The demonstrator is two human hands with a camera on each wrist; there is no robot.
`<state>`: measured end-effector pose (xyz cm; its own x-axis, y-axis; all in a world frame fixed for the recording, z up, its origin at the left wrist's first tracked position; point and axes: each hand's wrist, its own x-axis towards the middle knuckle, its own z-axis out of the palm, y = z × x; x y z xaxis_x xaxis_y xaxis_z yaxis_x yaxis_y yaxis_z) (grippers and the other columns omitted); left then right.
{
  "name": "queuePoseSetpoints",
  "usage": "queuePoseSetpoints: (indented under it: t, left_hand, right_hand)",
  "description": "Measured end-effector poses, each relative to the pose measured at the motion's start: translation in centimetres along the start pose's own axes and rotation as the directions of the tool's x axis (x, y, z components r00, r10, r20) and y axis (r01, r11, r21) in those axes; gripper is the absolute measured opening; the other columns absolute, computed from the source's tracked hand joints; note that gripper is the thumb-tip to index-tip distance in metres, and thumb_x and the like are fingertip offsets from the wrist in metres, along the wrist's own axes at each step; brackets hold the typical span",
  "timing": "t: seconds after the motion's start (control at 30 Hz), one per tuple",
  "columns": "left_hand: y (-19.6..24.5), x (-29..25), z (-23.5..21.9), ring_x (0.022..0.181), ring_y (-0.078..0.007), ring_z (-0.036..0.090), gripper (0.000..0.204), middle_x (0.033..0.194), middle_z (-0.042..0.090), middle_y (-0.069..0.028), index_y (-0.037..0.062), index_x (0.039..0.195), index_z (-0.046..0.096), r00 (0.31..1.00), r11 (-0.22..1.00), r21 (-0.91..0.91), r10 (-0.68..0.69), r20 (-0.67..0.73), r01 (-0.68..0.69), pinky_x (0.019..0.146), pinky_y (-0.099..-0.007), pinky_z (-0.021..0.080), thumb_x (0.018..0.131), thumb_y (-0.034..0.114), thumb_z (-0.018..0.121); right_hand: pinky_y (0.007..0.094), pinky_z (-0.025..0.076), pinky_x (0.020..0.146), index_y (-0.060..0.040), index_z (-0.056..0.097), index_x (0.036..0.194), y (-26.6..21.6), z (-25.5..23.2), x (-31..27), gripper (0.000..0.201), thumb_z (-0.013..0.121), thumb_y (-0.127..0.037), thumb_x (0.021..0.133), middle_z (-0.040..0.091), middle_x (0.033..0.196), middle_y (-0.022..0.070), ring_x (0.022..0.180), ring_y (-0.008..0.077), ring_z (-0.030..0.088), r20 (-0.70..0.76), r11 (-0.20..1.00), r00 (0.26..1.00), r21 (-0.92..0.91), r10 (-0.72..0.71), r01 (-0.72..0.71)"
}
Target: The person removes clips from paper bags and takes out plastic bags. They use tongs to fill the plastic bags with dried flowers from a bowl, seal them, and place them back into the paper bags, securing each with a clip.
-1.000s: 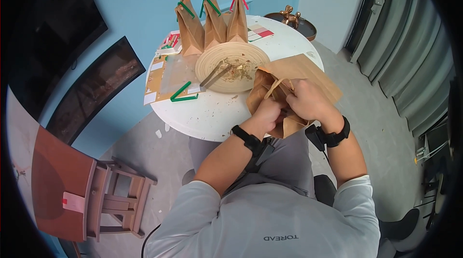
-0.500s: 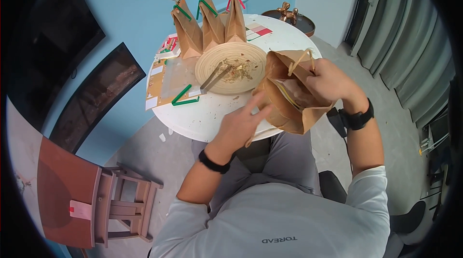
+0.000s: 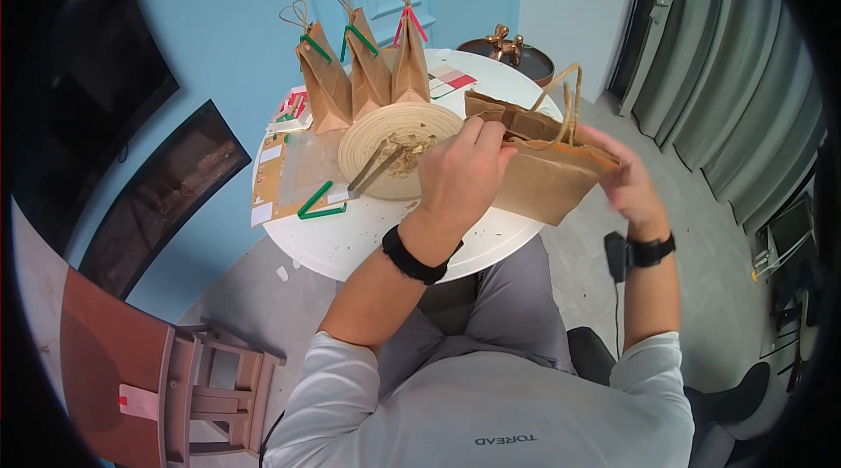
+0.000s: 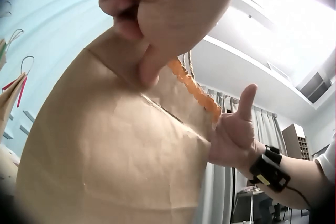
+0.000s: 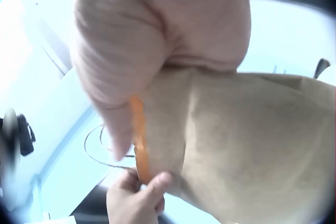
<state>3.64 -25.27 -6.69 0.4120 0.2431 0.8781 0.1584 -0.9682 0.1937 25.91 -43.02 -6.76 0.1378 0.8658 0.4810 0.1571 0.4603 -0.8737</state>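
Observation:
A brown paper bag (image 3: 543, 183) stands upright over the front right of the table, its twisted paper handles (image 3: 575, 105) sticking up. My left hand (image 3: 462, 172) pinches the left end of its top edge, thumb on the near side in the left wrist view. At the opposite end, the palm of my right hand (image 3: 632, 188) rests against the bag's side; the left wrist view shows its thumb (image 4: 247, 100) sticking straight up. An orange strip (image 4: 195, 91) runs along the bag's rim. What lies inside the bag is hidden.
Three paper bags (image 3: 368, 83) with green and pink clips stand at the back left. In front of them sits a round wooden plate (image 3: 359, 140) with dry crumbs and tongs (image 3: 375, 174). A green clip (image 3: 315, 199) lies beside printed sheets (image 3: 267, 179) on the white round table (image 3: 324, 249).
The bag has turned from tilted with its mouth wide to upright with a narrower mouth. My left hand has come back to its rim; my right hand has moved from the handle to the outer side.

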Motion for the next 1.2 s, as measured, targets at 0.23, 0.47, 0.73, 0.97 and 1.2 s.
queuePoseSetpoints:
  t: [0.23, 0.47, 0.73, 0.97, 1.2]
  left_hand:
    - [-2.7, 0.7, 2.2, 0.086, -0.0201, 0.069, 0.046, 0.116, 0.068, -0.0085, 0.0040, 0.125, 0.068, 0.975, 0.961, -0.271, -0.116, -0.188, 0.062, 0.069, -0.0340, 0.055, 0.084, 0.014, 0.087]
    - [-3.4, -0.4, 0.5, 0.107, -0.0209, 0.066, 0.046, 0.113, 0.070, -0.0128, 0.0009, 0.121, 0.070, 0.714, 0.697, -0.331, -0.370, 0.594, 0.637, 0.086, -0.0352, 0.054, 0.086, 0.026, 0.088]
    - [-16.4, -10.5, -11.6, 0.119, -0.0359, 0.063, 0.045, 0.128, 0.066, -0.0152, 0.0066, 0.120, 0.074, 0.877, 0.921, 0.241, -0.371, 0.305, 0.306, 0.098, -0.0449, 0.053, 0.079, 0.015, 0.089]
    - [-20.9, -17.4, -14.4, 0.117, -0.0370, 0.064, 0.025, 0.120, 0.069, -0.0151, 0.0113, 0.115, 0.077, 0.722, 0.760, 0.599, -0.560, 0.407, 0.251, 0.099, -0.0447, 0.055, 0.092, 0.018, 0.074]
    - [-22.3, -18.1, -14.5, 0.100, -0.0397, 0.069, 0.016, 0.108, 0.069, -0.0198, 0.0012, 0.109, 0.070, 0.830, 0.818, 0.459, -0.496, 0.255, 0.348, 0.089, -0.0454, 0.058, 0.093, 0.001, 0.068]
  right_hand:
    - [0.0270, 0.054, 0.090, 0.0063, 0.072, 0.126, 1.9, 0.1, -0.9, 0.032, 0.076, -0.005, 0.096, 0.077, 0.114, 0.0082, 0.102, 0.0126, 0.068, -0.327, 0.980, 0.945, -0.194, -0.021, -0.046]
    - [0.0256, 0.050, 0.087, 0.0049, 0.074, 0.116, 2.5, 0.2, -1.7, 0.025, 0.076, -0.011, 0.097, 0.074, 0.105, 0.0027, 0.095, 0.0106, 0.065, -0.477, 0.963, 0.877, -0.261, -0.066, -0.069]
    - [0.0289, 0.050, 0.096, 0.0070, 0.071, 0.124, 3.5, -0.1, -5.2, 0.027, 0.072, -0.007, 0.101, 0.074, 0.116, 0.0084, 0.103, 0.0142, 0.068, -0.695, 0.967, 0.701, -0.253, -0.162, -0.027]
    - [0.0298, 0.051, 0.097, 0.0073, 0.070, 0.126, 2.7, 1.8, -4.5, 0.028, 0.072, -0.005, 0.100, 0.075, 0.117, 0.0093, 0.104, 0.0151, 0.068, -0.724, 0.978, 0.676, -0.208, -0.138, -0.023]
    - [0.0268, 0.052, 0.090, 0.0053, 0.074, 0.119, 0.7, 4.5, -3.8, 0.026, 0.077, -0.006, 0.096, 0.076, 0.108, 0.0051, 0.097, 0.0113, 0.067, -0.698, 0.992, 0.716, -0.102, -0.014, -0.080]
